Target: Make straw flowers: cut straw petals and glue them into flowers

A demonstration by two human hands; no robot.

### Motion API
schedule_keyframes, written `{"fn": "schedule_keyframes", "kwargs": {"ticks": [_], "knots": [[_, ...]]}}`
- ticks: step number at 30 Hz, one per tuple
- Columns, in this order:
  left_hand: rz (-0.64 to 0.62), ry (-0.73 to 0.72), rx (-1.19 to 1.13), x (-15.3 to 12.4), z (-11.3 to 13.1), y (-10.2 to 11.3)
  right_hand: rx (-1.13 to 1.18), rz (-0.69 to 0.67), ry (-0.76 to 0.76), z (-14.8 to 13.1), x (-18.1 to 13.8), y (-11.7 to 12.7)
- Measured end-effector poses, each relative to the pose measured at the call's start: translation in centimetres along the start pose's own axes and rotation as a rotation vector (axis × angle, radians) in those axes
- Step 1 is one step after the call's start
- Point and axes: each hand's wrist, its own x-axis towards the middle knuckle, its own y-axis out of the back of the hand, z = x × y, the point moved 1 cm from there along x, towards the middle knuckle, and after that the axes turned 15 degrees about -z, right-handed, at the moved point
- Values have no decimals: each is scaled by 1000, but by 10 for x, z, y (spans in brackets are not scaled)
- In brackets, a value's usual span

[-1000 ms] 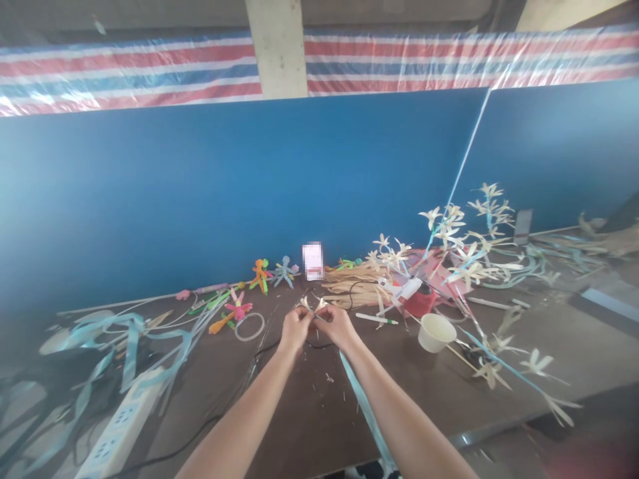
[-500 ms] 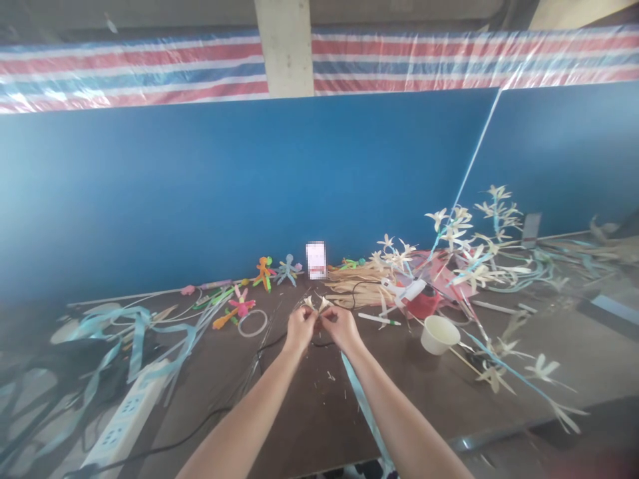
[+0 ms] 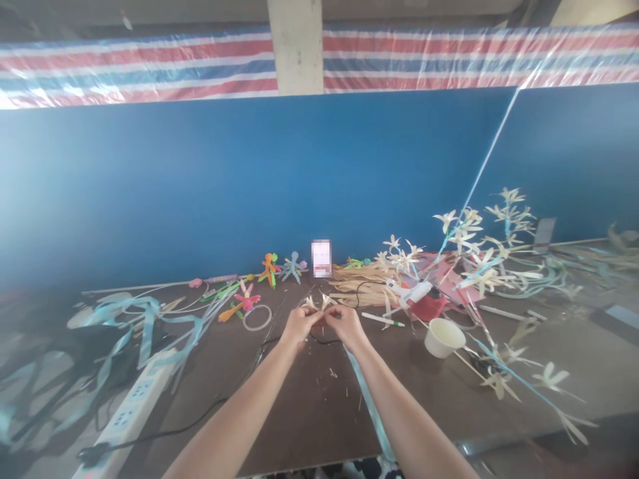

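My left hand (image 3: 298,326) and my right hand (image 3: 344,325) meet over the middle of the brown table (image 3: 309,406). Both are closed in a pinch on a small cream straw flower (image 3: 318,304) whose petals stick up between them. A light blue ribbon (image 3: 367,406) trails from my right hand down toward the table's near edge.
A white paper cup (image 3: 442,336) stands right of my hands, a red and white glue gun (image 3: 422,297) behind it. A blue-ribbon garland of cream flowers (image 3: 479,266) rises at the right. Straw strips (image 3: 357,283), a tape ring (image 3: 256,317), pipe-cleaner figures (image 3: 279,267), blue ribbons (image 3: 144,326) and a power strip (image 3: 127,412) lie left.
The view has drifted a little to the left. My hands stay together on the flower, fingers shifting slightly.
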Motion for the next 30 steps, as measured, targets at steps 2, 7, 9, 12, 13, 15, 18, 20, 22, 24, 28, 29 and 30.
{"fn": "schedule_keyframes", "kwargs": {"ticks": [2,7,9,12,13,15,18,20,22,24,28,29,30], "knots": [[15,-2,5,0,-1,2,-17,-9,8,-2,-1,-1],[83,-8,30,-1,-4,3,-129,5,15,-6,-6,-5],[109,-8,48,-1,-5,3,-194,21,15,-9,-9,-6],[141,2,81,-1,-6,2,-300,39,31,-15,-16,-6],[150,8,92,0,-6,2,-333,40,42,-18,-18,-6],[161,20,113,0,-5,2,-386,38,66,-23,-23,-5],[171,27,143,-1,-2,1,-579,6,97,-30,-30,-6],[179,26,162,-2,0,0,-763,-30,111,-33,-32,-7],[190,26,179,-3,1,-1,-892,-67,113,-36,-33,-9],[200,27,193,-3,2,-2,-959,-103,98,-39,-33,-10],[206,23,197,-2,3,-4,-1057,-192,-30,-45,-34,-15],[203,21,192,-2,4,-4,-1071,-209,-58,-47,-36,-18],[198,19,185,-2,4,-5,-1080,-224,-74,-48,-39,-20]]}}
